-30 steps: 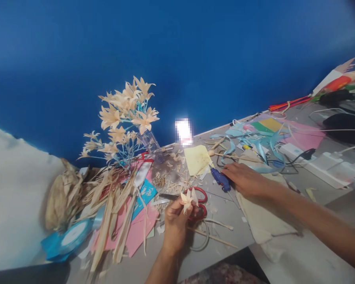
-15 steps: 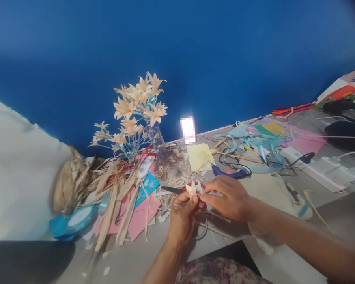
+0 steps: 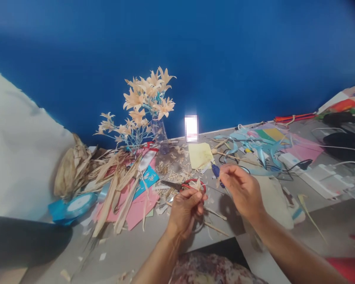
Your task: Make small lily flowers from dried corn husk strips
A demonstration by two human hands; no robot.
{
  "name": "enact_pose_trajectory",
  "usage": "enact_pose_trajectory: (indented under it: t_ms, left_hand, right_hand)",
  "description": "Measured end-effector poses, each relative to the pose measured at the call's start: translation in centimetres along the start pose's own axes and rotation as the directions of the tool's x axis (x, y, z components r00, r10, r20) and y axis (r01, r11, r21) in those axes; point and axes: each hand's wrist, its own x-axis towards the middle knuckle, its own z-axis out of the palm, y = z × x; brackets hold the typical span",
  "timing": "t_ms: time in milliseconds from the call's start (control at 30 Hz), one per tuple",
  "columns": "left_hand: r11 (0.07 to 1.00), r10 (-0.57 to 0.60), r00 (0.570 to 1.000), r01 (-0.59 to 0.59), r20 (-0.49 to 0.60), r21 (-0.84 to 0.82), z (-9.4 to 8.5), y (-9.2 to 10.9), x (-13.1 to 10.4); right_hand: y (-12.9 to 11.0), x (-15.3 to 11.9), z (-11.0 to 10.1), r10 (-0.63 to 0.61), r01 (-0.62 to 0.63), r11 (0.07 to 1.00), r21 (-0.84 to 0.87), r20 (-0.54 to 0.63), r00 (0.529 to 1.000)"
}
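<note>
A clear cylindrical vase (image 3: 160, 139) holds cream flowers (image 3: 150, 87); left fingers (image 3: 196, 195) clamp a small pale flower (image 3: 198, 185); right fingers (image 3: 231, 170), unclear whether closed.

The left hand (image 3: 183, 209), right hand (image 3: 242, 189) and forearms (image 3: 290, 246) are bare; mottled, reddish and off-white fabric (image 3: 210, 270) (pattern blurred) covers the body.

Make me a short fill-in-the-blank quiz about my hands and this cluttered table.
1. Of your left hand and right hand, the one pinching the small cream flower with pointed petals is the ____.
2. The dark-bladed scissors on the grey table have handles coloured ____.
3. The tall clear vase of cream flowers stands in front of a painted wall coloured ____.

Missing words: left; red; blue.
</note>
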Motion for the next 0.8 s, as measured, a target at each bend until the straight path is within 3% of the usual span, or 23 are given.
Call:
enact_pose_trajectory:
  t_ms: [200, 433, 633, 800]
  left_hand:
    - [0.995, -0.062, 0.998, 0.064, 0.02, -0.07, 0.4, -0.5, 0.0]
    - [0.99, -0.088, 0.996, 0.089, 0.019, -0.111, 0.6, -0.6, -0.2]
    - [0.986, -0.112, 0.994, 0.111, -0.001, -0.125, 0.7, -0.8, 0.0]
    - [0.999, 0.007, 0.999, -0.008, -0.037, -0.038, 0.8, -0.8, -0.3]
  right_hand:
    - [-0.6, -0.8, 1.9, 0.067, -0.069, 0.984, 0.165, 0.022, 0.998]
    - [1.1, -1.7, 2.6, 0.095, -0.1, 0.986, 0.137, 0.04, 0.995]
    - [1.7, -1.8, 2.8, 0.085, -0.081, 0.983, 0.165, -0.016, 0.996]
    - [3.3, -1.5, 1.8, 0.199, -0.171, 0.917, 0.36, -0.041, 0.979]
